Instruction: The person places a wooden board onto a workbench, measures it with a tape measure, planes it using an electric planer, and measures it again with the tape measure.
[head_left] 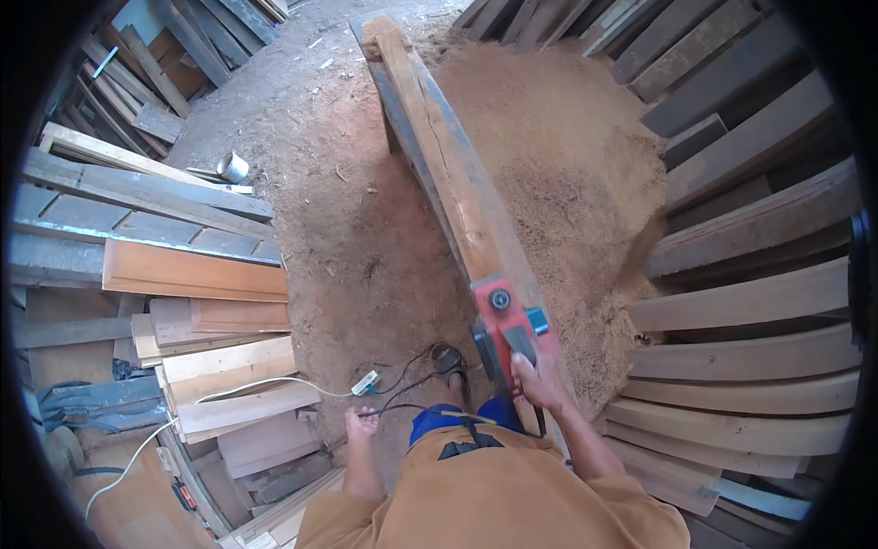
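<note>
The two hands are apart: the right hand (538, 380) is clamped on the rear grip of a red electric planer (495, 320), and the left hand (362, 423) is curled around a black cable (395, 409). The planer rests on a long wooden board (441, 165), directly ahead of the right hand and near its close end. Just ahead of the left hand, a white socket block (365, 383) lies on the floor (366, 274), with a white cord (315, 384) running from it to the left. Left of the left hand, boards of mixed tone (238, 361) lie in stacks. Right of the right hand, a row of curved planks (741, 302) is ranged along the side. Ahead of the hands, the board extends away along a narrow counter (389, 105); a crack runs lengthwise in its face. Sawdust (558, 137) covers the ground right of the counter. Farther ahead and left of the left hand stands a pale cup-shaped container (232, 166). A clump of shavings (378, 30) sits at the board's far end.
</note>
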Demonstrator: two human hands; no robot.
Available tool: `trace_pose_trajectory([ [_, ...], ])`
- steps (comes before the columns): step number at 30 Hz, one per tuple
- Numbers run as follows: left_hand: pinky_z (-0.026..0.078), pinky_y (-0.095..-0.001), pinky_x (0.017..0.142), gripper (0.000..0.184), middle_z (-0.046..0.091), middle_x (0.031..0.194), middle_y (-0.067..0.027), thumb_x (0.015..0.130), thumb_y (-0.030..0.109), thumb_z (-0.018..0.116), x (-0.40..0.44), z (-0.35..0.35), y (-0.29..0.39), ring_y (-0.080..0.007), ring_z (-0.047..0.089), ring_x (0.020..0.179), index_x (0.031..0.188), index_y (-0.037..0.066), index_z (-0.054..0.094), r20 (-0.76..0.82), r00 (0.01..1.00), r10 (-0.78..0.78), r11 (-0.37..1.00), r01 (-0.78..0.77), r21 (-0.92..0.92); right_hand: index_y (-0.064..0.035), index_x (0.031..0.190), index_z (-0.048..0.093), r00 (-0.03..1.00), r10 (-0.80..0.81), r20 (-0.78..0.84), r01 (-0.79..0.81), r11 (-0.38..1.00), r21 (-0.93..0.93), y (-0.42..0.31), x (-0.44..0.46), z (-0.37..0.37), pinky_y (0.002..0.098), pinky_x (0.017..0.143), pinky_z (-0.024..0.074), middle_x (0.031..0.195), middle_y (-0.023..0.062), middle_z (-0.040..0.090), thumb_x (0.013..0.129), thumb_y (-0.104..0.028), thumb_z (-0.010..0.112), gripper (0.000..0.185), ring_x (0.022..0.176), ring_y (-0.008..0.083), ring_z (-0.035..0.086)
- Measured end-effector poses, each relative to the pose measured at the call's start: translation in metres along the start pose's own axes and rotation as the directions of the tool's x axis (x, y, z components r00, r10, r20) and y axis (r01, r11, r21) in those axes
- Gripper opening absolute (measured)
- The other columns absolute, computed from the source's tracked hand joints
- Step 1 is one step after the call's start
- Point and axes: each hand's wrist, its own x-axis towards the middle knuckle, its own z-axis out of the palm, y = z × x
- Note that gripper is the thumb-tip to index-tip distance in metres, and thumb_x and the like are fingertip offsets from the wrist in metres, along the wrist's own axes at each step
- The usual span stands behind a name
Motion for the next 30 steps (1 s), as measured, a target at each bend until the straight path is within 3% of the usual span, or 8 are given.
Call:
trace_pose_trajectory([
  [3, 0.045, -0.0434, 0.096, 0.039, 0.061, 0.109, -0.006, 0.101, 0.047, 0.052, 0.0, 0.012, -0.021, -0.027, 0.059, 0.107, 0.109, 0.009, 0.055, 0.003, 1.0, -0.017, 0.999, 0.017, 0.046, -0.0012, 0.111, 0.056, 0.988, -0.152, -0.022, 0.151, 0.987, -0.048, 0.007, 0.0, 0.001, 0.0317, 0.049, 0.0484, 0.068, 0.0044, 0.057, 0.1, -0.03, 0.056, 0.031, 0.057, 0.0116, 0.059],
  [6, 0.046, -0.0436, 0.096, 0.039, 0.061, 0.11, -0.006, 0.1, 0.046, 0.053, -0.009, 0.028, -0.031, -0.0273, 0.059, 0.109, 0.113, 0.01, 0.053, 0.025, 0.999, -0.046, 0.998, 0.045, 0.044, 0.0017, 0.113, 0.057, 0.997, -0.078, 0.004, 0.078, 0.993, -0.086, -0.029, 0.041, 0.009, 0.0374, 0.056, 0.0514, 0.072, 0.0119, 0.062, 0.1, -0.03, 0.057, 0.035, 0.063, 0.0203, 0.065],
  [8, 0.046, -0.0433, 0.096, 0.039, 0.06, 0.11, -0.006, 0.1, 0.045, 0.054, -0.017, 0.035, -0.031, -0.0272, 0.059, 0.11, 0.115, 0.01, 0.052, 0.048, 0.998, -0.032, 0.999, 0.029, 0.046, 0.0045, 0.115, 0.058, 0.968, -0.247, -0.044, 0.232, 0.948, -0.217, -0.042, 0.098, 0.019, 0.0443, 0.068, 0.0524, 0.078, 0.0201, 0.067, 0.099, -0.034, 0.057, 0.042, 0.074, 0.0323, 0.069],
  [10, 0.046, -0.0428, 0.096, 0.038, 0.06, 0.109, -0.0062, 0.1, 0.044, 0.055, -0.022, 0.035, -0.03, -0.0269, 0.058, 0.109, 0.114, 0.009, 0.052, 0.069, 0.998, 0.01, 0.998, -0.015, 0.065, -0.0034, 0.087, 0.061, 0.875, -0.479, -0.073, 0.434, 0.841, -0.321, -0.069, 0.159, 0.027, 0.0375, 0.057, 0.0475, 0.067, 0.0049, 0.06, 0.102, -0.04, 0.049, 0.041, 0.056, 0.0158, 0.056],
  [15, 0.046, -0.0411, 0.094, 0.036, 0.059, 0.106, -0.0063, 0.1, 0.043, 0.055, -0.026, 0.024, -0.012, -0.0257, 0.058, 0.106, 0.109, 0.009, 0.053, 0.116, 0.993, 0.028, 0.999, -0.033, 0.04, -0.0036, 0.081, 0.066, 0.96, -0.281, 0.016, 0.279, 0.941, -0.193, -0.199, 0.237, 0.032, 0.0346, 0.056, 0.0491, 0.064, 0.0042, 0.062, 0.101, -0.046, 0.053, 0.049, 0.057, 0.0147, 0.059],
  [21, 0.046, -0.0396, 0.091, 0.041, 0.058, 0.106, -0.0079, 0.099, 0.049, 0.053, -0.025, 0.001, 0.0, -0.0261, 0.056, 0.105, 0.097, 0.008, 0.055, 0.149, 0.986, 0.071, 0.997, -0.065, -0.048, 0.0008, 0.086, 0.067, 0.961, -0.275, 0.02, 0.274, 0.96, 0.052, -0.17, 0.295, 0.028, 0.0326, 0.057, 0.0494, 0.074, 0.0054, 0.066, 0.101, -0.05, 0.053, 0.055, 0.064, 0.0141, 0.063],
  [27, 0.046, -0.0422, 0.095, 0.043, 0.059, 0.11, -0.0091, 0.099, 0.05, 0.051, -0.005, 0.004, -0.018, -0.0276, 0.056, 0.108, 0.1, 0.008, 0.058, 0.024, 0.998, -0.057, 0.997, 0.056, 0.06, -0.0031, 0.096, 0.065, 0.948, -0.317, 0.004, 0.31, 0.923, -0.227, -0.082, 0.139, 0.001, 0.0382, 0.067, 0.0491, 0.07, 0.0076, 0.062, 0.101, -0.039, 0.051, 0.038, 0.07, 0.0174, 0.063],
  [30, 0.047, -0.0433, 0.095, 0.043, 0.06, 0.112, -0.0101, 0.1, 0.049, 0.052, 0.0, 0.02, -0.033, -0.028, 0.057, 0.108, 0.105, 0.007, 0.059, -0.007, 0.999, -0.037, 0.99, 0.038, 0.134, -0.0034, 0.109, 0.058, 0.997, 0.068, 0.028, -0.063, 0.989, -0.132, -0.044, 0.035, -0.01, 0.0343, 0.055, 0.0493, 0.069, 0.0032, 0.057, 0.099, -0.035, 0.056, 0.033, 0.06, 0.0148, 0.06],
])
